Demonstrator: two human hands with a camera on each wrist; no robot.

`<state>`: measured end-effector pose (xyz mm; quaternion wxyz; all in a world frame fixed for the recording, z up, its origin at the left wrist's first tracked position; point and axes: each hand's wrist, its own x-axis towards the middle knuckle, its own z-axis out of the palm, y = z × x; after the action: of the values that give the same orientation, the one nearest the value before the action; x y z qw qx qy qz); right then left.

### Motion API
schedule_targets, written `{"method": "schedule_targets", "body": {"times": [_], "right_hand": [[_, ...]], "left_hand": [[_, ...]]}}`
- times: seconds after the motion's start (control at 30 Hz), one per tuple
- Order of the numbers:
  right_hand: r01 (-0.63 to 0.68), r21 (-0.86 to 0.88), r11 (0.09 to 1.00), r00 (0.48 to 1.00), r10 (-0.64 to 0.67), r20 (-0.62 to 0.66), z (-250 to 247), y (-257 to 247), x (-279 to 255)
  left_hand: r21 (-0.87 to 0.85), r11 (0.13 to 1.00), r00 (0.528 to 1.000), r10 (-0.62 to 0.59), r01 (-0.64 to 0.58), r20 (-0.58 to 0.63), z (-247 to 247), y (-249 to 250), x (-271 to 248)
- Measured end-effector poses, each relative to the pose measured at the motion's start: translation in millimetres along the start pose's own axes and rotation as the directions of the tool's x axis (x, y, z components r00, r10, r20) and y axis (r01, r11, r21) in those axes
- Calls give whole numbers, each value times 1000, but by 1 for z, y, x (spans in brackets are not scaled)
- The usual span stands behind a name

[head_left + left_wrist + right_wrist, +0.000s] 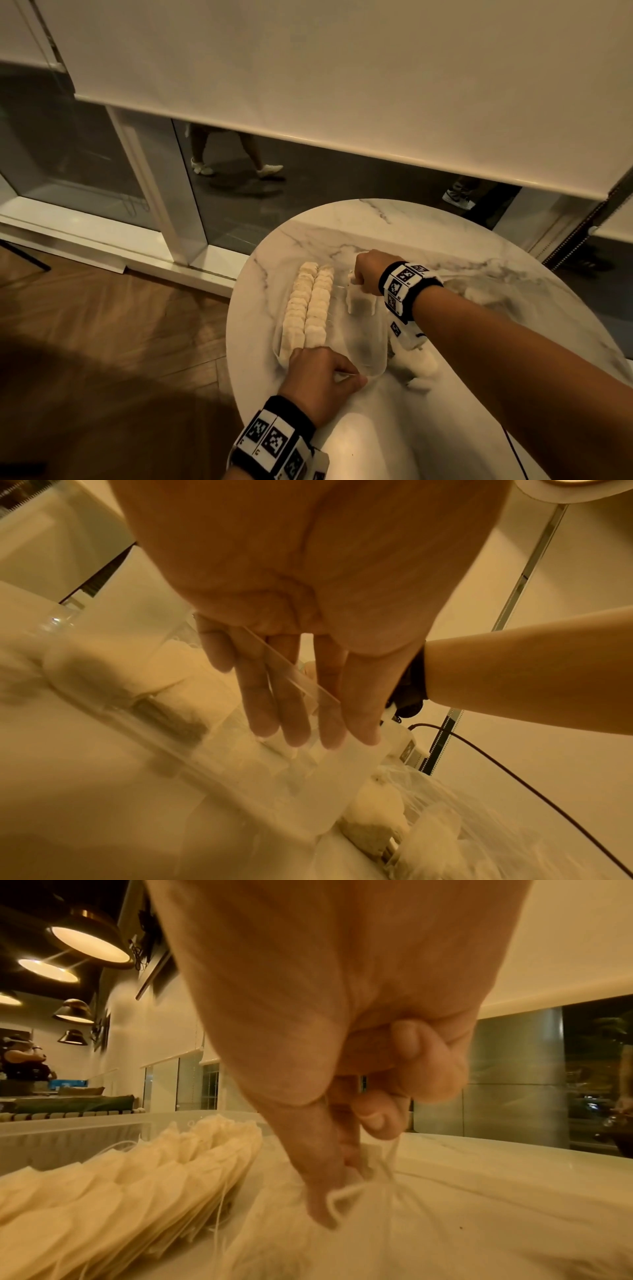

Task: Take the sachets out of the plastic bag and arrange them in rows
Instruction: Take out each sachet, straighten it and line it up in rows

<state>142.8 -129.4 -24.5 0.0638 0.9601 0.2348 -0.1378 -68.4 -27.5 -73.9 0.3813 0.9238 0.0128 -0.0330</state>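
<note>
Right hand pinching a limp sachet by its drawstring; left hand gripping the clear tray rim. Light, floppy; take by the neck.

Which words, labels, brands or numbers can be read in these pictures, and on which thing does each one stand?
None can be read for certain.
Left wristband: black-and-white square code markers; the small characters under them are too small to read.
Right wristband: the same kind of markers; tiny characters, too blurred to read.
Sachets: no print shows.
</note>
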Motion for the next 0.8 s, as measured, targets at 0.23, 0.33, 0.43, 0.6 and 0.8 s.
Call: {"method": "schedule_targets", "body": {"times": [0.23, 0.33, 0.43, 0.6, 0.8], "right_hand": [[-32, 28, 999, 999, 32, -22, -2, 3, 0], [-54, 97, 994, 998, 57, -31, -1, 9, -1], [-88, 204, 975, 992, 104, -69, -2, 15, -4], [-57, 250, 967, 996, 73, -56, 0, 12, -21], [-42, 166, 985, 996, 27, 87, 17, 8, -35]], "left_hand": [[-9, 1000, 1000, -6, 6, 0, 1, 0, 0], [-2, 1000, 1000, -22, 22, -2, 2, -1, 0], [0, 1000, 1000, -28, 28, 3, 4, -2, 0], [-7, 1000, 1000, -11, 11, 1, 5, -3, 2], [-29, 999, 1000, -29, 29, -3, 8, -5, 2]]}}
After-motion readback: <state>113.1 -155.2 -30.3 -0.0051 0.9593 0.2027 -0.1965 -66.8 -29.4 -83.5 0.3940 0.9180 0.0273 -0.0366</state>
